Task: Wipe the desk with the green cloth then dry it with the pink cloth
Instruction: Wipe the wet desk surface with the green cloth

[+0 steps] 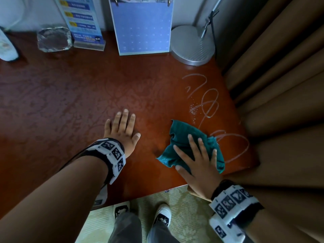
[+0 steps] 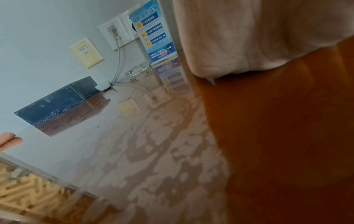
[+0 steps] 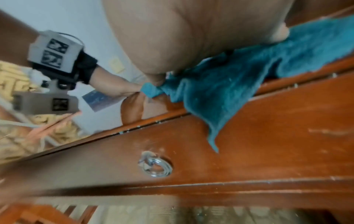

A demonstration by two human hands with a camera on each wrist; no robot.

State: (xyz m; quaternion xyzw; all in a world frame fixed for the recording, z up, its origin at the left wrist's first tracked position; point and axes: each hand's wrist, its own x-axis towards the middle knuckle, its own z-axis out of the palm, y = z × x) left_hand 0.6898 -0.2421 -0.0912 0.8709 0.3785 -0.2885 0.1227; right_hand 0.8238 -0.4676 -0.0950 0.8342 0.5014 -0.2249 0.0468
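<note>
The green cloth (image 1: 182, 142) lies crumpled on the red-brown desk (image 1: 70, 95) near its front right corner, one corner hanging over the front edge in the right wrist view (image 3: 220, 94). My right hand (image 1: 196, 160) presses flat on the cloth with straight, spread fingers. My left hand (image 1: 122, 130) rests flat on the bare desk just left of the cloth, fingers straight; its palm (image 2: 249, 37) fills the top of the left wrist view. Wet looping streaks (image 1: 210, 106) mark the desk beyond the cloth. No pink cloth shows in any view.
At the back stand a glass ashtray (image 1: 54, 38), a blue leaflet stand (image 1: 82, 23), a blue calendar (image 1: 143, 27) and a silver lamp base (image 1: 192, 46). Brown curtains (image 1: 280, 85) hang at the right edge. A drawer ring handle (image 3: 155, 165) sits below the front edge.
</note>
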